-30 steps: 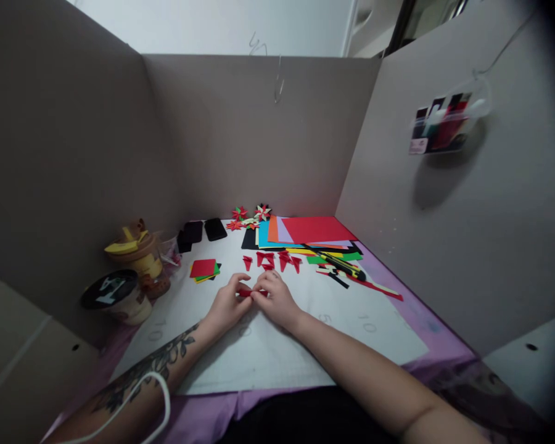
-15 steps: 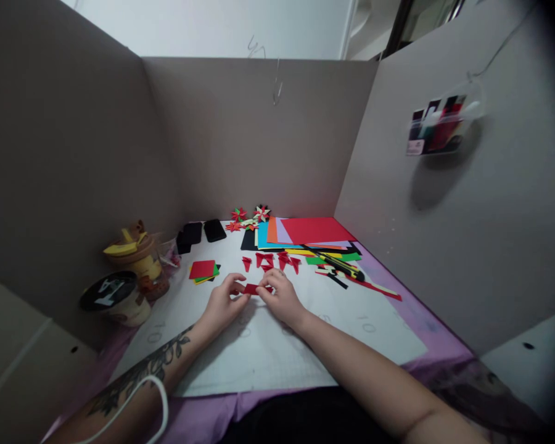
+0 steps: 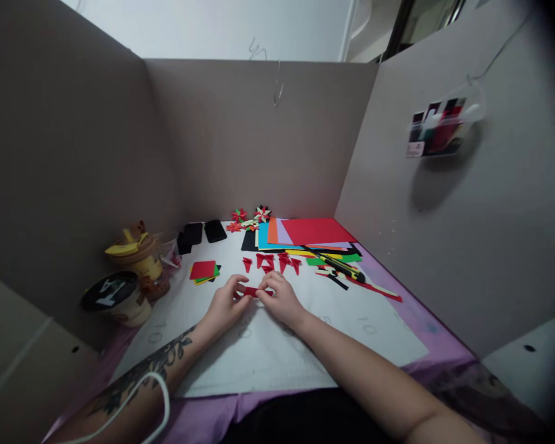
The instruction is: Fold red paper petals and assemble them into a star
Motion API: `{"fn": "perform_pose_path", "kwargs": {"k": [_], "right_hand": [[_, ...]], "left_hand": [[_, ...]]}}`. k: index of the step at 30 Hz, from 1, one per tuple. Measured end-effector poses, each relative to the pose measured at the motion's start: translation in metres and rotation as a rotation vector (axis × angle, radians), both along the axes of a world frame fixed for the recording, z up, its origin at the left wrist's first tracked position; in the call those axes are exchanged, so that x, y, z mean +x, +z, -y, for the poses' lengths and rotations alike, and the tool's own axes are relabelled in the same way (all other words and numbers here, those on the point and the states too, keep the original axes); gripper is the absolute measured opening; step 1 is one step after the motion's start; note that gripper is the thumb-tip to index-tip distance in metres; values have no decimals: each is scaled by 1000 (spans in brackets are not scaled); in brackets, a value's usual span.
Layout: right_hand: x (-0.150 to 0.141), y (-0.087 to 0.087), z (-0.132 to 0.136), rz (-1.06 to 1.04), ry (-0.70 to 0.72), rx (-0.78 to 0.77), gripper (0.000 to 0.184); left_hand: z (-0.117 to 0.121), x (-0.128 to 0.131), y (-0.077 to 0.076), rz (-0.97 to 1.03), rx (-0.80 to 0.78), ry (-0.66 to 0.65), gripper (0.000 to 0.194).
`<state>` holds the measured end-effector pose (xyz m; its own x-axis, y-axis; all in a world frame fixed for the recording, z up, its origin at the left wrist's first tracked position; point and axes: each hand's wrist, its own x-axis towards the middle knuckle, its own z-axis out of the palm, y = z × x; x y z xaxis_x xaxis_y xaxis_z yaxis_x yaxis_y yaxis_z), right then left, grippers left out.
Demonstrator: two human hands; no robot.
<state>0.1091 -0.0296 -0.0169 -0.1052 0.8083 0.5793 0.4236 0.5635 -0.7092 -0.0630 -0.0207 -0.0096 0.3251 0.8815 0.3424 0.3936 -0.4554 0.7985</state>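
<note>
Between my two hands is a small folded piece of red paper (image 3: pixel 251 291), low over the white sheet. My left hand (image 3: pixel 227 300) pinches its left end with thumb and fingers. At the right end, the thumb and fingers of my right hand (image 3: pixel 280 297) are closed on the same paper and hide part of it. Just beyond my fingertips lie several folded red paper pieces (image 3: pixel 284 262). Left of them sits a small stack of square papers (image 3: pixel 203 271), red on top with green, yellow and black edges showing.
Large coloured sheets (image 3: pixel 314 231) lie at the back right, with a yellow-black utility knife (image 3: pixel 346 268) and paper strips (image 3: pixel 374 288) before them. Folded paper stars (image 3: pixel 261 214) and a black phone-like object (image 3: pixel 215 231) are at the back. A lidded tub (image 3: pixel 118 299) stands left.
The red paper looks narrower now, with its upper edge lower. My hands have barely shifted, still at its two ends.
</note>
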Motion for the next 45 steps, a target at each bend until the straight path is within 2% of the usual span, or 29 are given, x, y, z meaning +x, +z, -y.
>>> {"fn": "perform_pose_path", "kwargs": {"k": [2,7,15,20,25,31,36,41,45], "right_hand": [[-2,-1,1,39,4,9,10],[-6,-4,2,178,9,16,26],[-5,-2,2,341,-48,71,19],[11,-1,-8,249,-85,56,17],[23,-2,-15,27,-135,20,15],[12,2,-5,-37,-50,37,13],[9,0,-4,-7,13,70,12],[11,-7,-7,36,49,25,14],[17,-5,-7,170,153,137,15]], "left_hand": [[1,0,-1,-16,2,-12,26],[1,-2,-4,-80,61,7,26],[2,-2,-1,-27,8,-11,19],[-8,-5,1,97,-13,101,22],[-17,-8,1,180,-56,260,28],[-12,-4,-5,204,-129,201,32],[-10,-3,-5,175,-75,182,25],[-11,-5,-5,211,-52,95,23],[-10,-5,-4,229,-155,30,28]]}}
